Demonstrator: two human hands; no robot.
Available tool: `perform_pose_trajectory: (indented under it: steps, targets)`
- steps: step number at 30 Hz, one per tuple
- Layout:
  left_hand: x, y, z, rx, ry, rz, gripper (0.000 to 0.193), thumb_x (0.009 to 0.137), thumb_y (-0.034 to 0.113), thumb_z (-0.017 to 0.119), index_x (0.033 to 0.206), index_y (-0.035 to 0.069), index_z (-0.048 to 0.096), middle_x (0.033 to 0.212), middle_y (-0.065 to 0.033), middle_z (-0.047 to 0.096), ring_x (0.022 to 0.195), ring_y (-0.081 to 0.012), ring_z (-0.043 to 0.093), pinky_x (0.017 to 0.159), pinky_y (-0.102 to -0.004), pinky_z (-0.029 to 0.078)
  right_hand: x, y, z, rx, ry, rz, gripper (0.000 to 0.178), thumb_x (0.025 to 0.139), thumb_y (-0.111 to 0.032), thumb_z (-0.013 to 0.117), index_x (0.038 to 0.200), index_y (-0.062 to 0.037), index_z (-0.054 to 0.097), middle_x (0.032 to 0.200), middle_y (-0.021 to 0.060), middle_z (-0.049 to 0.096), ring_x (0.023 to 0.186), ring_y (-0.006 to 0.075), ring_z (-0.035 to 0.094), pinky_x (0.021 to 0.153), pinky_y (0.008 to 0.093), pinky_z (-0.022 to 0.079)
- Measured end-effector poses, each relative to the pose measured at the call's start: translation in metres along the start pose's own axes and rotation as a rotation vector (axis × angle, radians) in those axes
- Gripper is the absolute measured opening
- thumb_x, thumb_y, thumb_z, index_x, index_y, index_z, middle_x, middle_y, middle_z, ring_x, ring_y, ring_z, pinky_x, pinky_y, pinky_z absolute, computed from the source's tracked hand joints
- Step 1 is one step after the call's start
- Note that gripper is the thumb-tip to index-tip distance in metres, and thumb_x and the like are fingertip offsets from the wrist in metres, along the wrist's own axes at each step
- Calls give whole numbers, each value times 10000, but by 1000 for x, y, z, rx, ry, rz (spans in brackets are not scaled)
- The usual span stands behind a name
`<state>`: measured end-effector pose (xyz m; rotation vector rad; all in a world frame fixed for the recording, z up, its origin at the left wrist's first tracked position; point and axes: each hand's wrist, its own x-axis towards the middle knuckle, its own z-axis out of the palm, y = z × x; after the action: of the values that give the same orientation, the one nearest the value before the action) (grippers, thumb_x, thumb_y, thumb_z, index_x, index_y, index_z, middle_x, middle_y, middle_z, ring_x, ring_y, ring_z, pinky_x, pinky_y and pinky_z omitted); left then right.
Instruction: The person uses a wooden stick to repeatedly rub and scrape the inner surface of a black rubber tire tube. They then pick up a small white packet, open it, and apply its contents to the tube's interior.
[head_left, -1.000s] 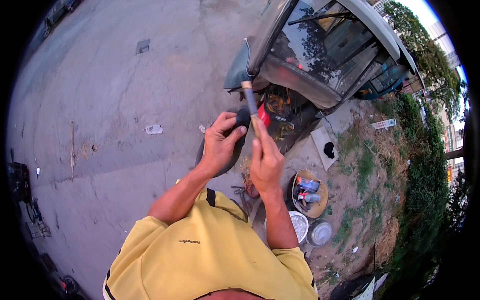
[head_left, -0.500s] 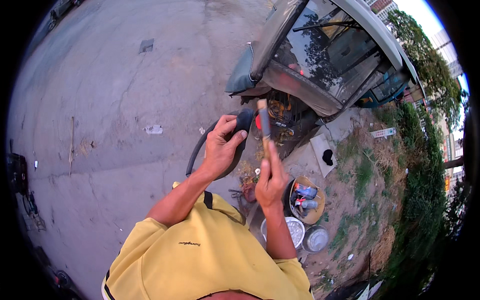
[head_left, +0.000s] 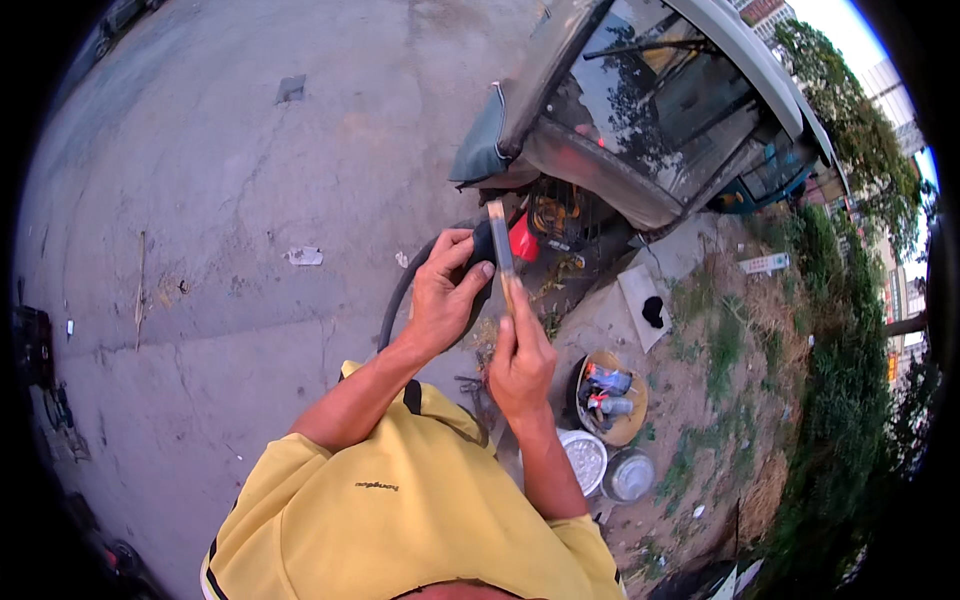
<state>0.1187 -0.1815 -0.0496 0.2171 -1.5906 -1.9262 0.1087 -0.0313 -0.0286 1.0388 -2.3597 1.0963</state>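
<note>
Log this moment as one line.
left hand: grips black rubber tube | right hand: holds flat stick upright | bowls beside

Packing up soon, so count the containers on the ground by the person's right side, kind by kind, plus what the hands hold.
Round bowls, silvery: 2
Basket with bottles: 1
Black tube in left hand: 1
Flat stick in right hand: 1
Total: 5

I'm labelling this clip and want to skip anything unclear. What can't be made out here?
Head view only:
- Black rubber tube: its far part is hidden behind the left hand.
- Flat stick tool: lower end covered by the right hand; its tip too small to judge.
- Basket contents: too small to identify.
</note>
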Motion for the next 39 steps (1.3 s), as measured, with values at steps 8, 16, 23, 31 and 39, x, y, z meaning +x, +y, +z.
perform_pose_trajectory:
  steps: [8, 16, 23, 31, 39]
  targets:
    - [-4, 1, 3, -96, -59, -5, 393, 975, -62, 681, 1366, -32, 649, 1283, -63, 562, 978, -111, 564, 848, -261, 510, 36, 28, 18, 630, 94, 539, 375, 1051, -180, 716, 1368, -4, 619, 1171, 43, 705, 1027, 99, 621, 881, 313, 525]
    - [-5, -14, -9, 166, -192, 87, 506, 1006, -23, 673, 1499, -10, 559, 1421, -85, 493, 1160, -135, 583, 958, -291, 516, 20, 35, 31, 928, 99, 523, 196, 1009, -40, 733, 1076, -58, 550, 1149, 67, 680, 1023, 114, 622, 950, 301, 527]
    - [19, 2, -51, 347, -369, 181, 474, 964, 87, 749, 1419, 67, 617, 1438, -112, 578, 1294, -233, 571, 1077, -366, 466, 44, 50, -23, 849, 67, 446, 188, 994, -4, 704, 1002, -74, 529, 1068, 71, 709, 993, 98, 610, 925, 275, 501]
    - [58, 32, -34, 257, -743, 21, 391, 952, 166, 796, 1302, 30, 684, 1264, -60, 662, 1191, -190, 596, 1036, -360, 468, 66, 53, -78, 663, -241, 354, 154, 999, -24, 688, 992, -50, 537, 1057, 62, 707, 979, 103, 613, 899, 298, 508]
    - [45, 42, -21, 260, -809, -356, 190, 991, 153, 778, 1095, -4, 748, 907, 46, 666, 855, -62, 578, 794, -271, 501, 93, 51, -90, 287, -142, 235, 142, 995, -107, 654, 992, -8, 551, 818, 166, 656, 803, 359, 643, 776, 429, 490]
